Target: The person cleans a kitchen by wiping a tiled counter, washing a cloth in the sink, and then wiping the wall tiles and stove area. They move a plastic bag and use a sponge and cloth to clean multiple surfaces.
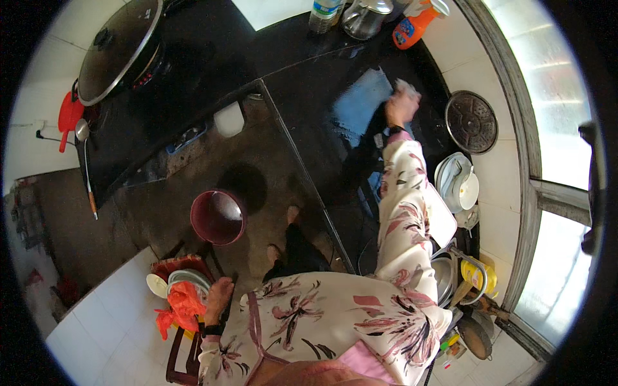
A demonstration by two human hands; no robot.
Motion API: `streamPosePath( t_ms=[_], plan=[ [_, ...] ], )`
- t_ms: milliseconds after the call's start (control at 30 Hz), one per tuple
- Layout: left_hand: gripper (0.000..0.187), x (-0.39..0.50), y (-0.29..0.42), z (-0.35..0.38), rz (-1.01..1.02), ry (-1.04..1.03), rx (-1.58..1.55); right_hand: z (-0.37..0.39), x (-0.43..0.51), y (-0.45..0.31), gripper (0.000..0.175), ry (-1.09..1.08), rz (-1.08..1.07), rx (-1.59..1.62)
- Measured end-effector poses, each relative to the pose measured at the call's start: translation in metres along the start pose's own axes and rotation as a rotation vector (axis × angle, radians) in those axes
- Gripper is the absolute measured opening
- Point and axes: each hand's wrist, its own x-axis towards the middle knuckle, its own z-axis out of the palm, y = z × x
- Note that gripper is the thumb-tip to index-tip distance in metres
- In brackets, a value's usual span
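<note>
My right hand is stretched out over the black countertop, near its wall side. A crumpled pale cloth is in its grasp, slightly blurred. Beside that hand, a bluish patch of reflected light shines on the counter surface. Low on the other side, my left hand hangs next to a red plastic bag and a metal bowl on a wooden chair. Its fingers look curled, and whether they grip the dark edge beside them is unclear.
A dark red bucket stands on the floor. Stacked dishes and a round perforated metal disc line the wall. An orange spray bottle and metal kettle stand at the back. A lidded wok is at left.
</note>
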Motion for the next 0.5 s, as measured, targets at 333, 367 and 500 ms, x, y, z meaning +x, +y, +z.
streamPosePath(
  t_ms=[333, 367, 500],
  plan=[
    [0.021, 0.022, 0.034, -0.022, -0.004, 0.086, -0.093, 0.008, -0.123, -0.298, 0.035, -0.52, -0.53, 0.669],
    [0.021, 0.021, 0.03, -0.025, 0.011, 0.105, -0.136, 0.006, -0.117, -0.305, 0.034, -0.375, -0.564, 0.748],
    [0.023, 0.006, -0.002, -0.025, -0.167, -0.014, -0.223, 0.029, -0.071, -0.313, 0.035, -0.222, -0.561, 0.55]
  ],
)
